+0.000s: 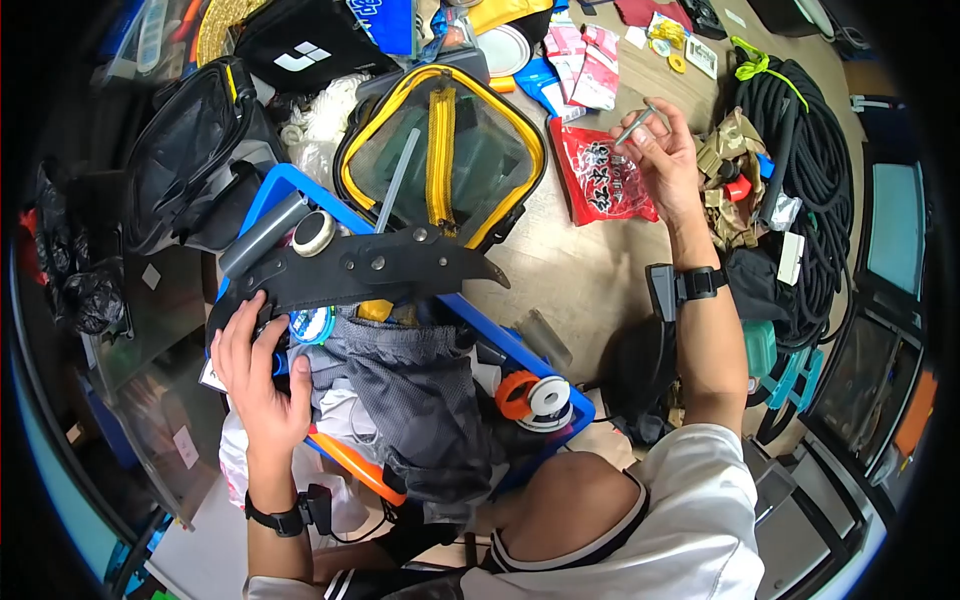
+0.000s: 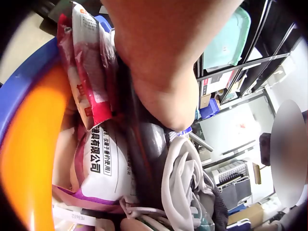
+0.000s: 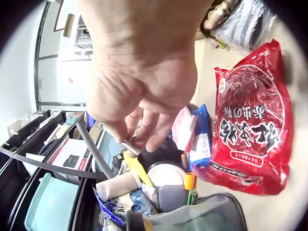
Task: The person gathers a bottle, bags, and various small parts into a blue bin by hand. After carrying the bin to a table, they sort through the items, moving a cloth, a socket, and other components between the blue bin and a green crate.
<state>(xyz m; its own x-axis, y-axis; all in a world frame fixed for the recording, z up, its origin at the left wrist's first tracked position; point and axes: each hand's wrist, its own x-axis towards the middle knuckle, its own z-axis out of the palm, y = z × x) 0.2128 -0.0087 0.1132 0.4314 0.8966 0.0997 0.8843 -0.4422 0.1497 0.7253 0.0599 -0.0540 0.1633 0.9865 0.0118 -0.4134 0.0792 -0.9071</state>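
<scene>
My right hand [image 1: 668, 165] is raised over the right side of the table, pinching a thin metal rod [image 1: 634, 126] between thumb and fingers. In the right wrist view the rod's silvery end [image 3: 130, 147] pokes out past the fingertips. Below that hand lies a red printed packet [image 1: 603, 180]. My left hand [image 1: 262, 375] rests at the left side of a full blue tub [image 1: 520, 350], its fingers extended against a black curved strap-like piece with metal snaps [image 1: 350, 264]. Grey mesh cloth [image 1: 405, 385] fills the tub beside it. The left fingertips are hidden in the left wrist view.
A clear case with yellow zips [image 1: 440, 150] stands behind the tub. Coiled black rope [image 1: 815, 200] and a camouflage pouch [image 1: 730, 175] lie at right. A black mesh bag [image 1: 190, 160] sits at left. An orange spool [image 1: 516, 395] lies at the tub's near right corner.
</scene>
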